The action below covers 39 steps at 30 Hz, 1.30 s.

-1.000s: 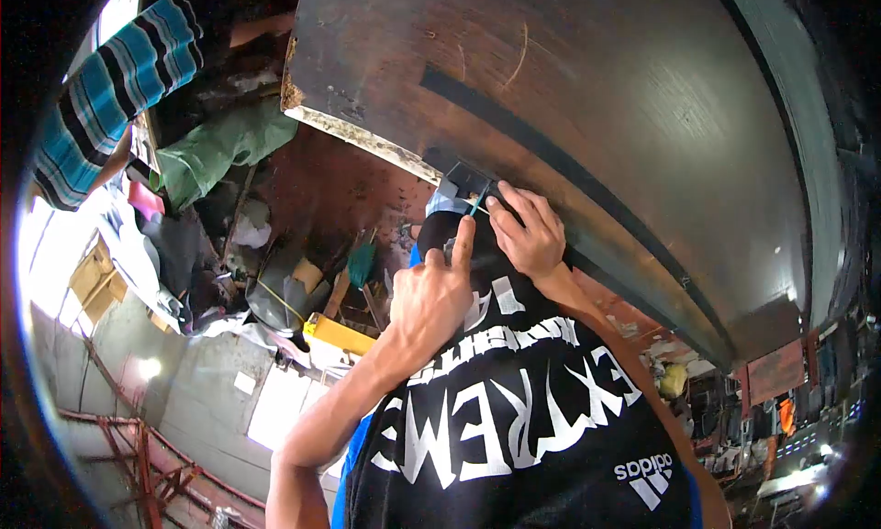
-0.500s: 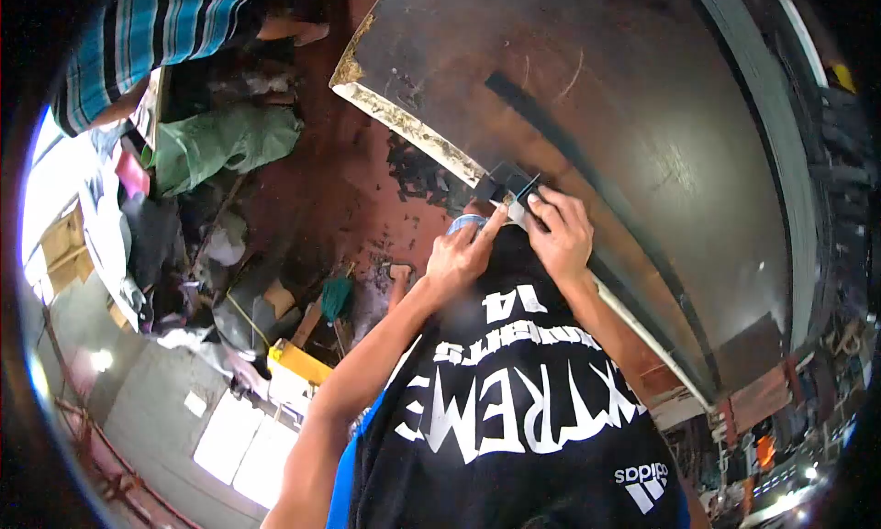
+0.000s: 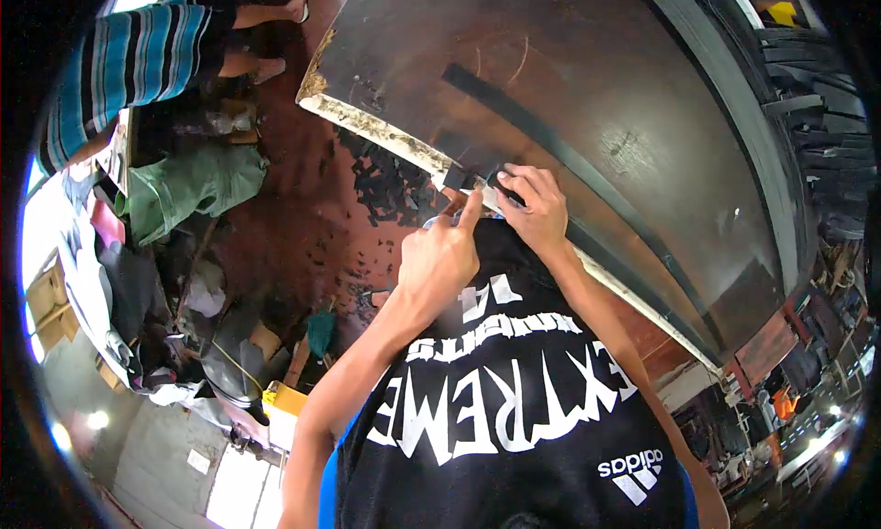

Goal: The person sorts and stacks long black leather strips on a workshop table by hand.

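Observation:
At the near edge of a dark brown tabletop (image 3: 587, 98), my two hands work close together over small black pieces (image 3: 466, 178). My left hand (image 3: 439, 258) reaches in with its index finger extended and its thumb beneath, touching the end of the black material at the edge. Curled over the edge, my right hand (image 3: 537, 206) pinches a small dark piece, largely hidden by the fingers. One black strip (image 3: 596, 231) runs along the edge beside my right hand. Another long black strip (image 3: 560, 148) lies across the tabletop.
Black scraps (image 3: 381, 185) litter the red floor. Long dark strips (image 3: 725, 89) lie along the far side of the tabletop. At upper left stands another person in a striped garment (image 3: 147, 56), near a green sack (image 3: 197, 189) and piled materials. The tabletop's corner (image 3: 317, 75) is chipped.
The view has shifted, so the tabletop appears farther left. My hands remain at its edge, with the right fingers bunched closer over the dark piece. The other person's legs show more.

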Available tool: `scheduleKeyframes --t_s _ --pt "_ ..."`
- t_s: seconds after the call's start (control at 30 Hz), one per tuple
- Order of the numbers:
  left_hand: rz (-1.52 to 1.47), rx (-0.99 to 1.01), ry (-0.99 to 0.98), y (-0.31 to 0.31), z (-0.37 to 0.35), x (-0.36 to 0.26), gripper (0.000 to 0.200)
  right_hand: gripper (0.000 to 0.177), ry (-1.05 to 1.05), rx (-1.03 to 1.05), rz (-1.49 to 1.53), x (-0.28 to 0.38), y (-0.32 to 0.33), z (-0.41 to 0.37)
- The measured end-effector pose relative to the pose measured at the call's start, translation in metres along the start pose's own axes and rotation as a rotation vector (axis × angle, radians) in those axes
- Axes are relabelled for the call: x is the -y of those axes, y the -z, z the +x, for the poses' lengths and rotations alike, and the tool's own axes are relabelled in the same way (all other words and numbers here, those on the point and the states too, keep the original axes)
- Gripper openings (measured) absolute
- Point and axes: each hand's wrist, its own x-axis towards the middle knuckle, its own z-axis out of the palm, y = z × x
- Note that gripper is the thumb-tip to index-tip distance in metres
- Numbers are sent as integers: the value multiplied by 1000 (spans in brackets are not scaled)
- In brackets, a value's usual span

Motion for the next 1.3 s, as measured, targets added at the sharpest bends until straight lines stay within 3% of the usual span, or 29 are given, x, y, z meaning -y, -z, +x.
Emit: scheduleKeyframes --t_s 0.13,0.37,0.6,0.73,0.8,0.93,1.0,1.1,1.3 --pt "51 110 12 7 5 -4 56 29 21 -18 2 0 0 1" --pt "71 290 131 12 16 -20 76 26 -11 64 37 -3 5 2" --pt "155 288 107 -14 16 -6 80 25 -9 87 70 -6 1 3" --pt "63 53 -34 -62 -10 31 81 24 -10 72 50 -1 4 7" --pt "-108 -169 -152 -89 -13 53 79 28 8 44 15 -2 1 5" --pt "-179 -291 -184 -102 -9 57 74 31 16 54 -1 0 2 5" --pt "-187 -279 -148 -84 -15 41 74 34 16 60 -1 3 3 6" --pt "-65 -15 42 -35 -10 17 66 32 19 52 7 1 2 3" --pt "-13 63 52 -6 -13 8 60 30 12 52 10 0 3 1"
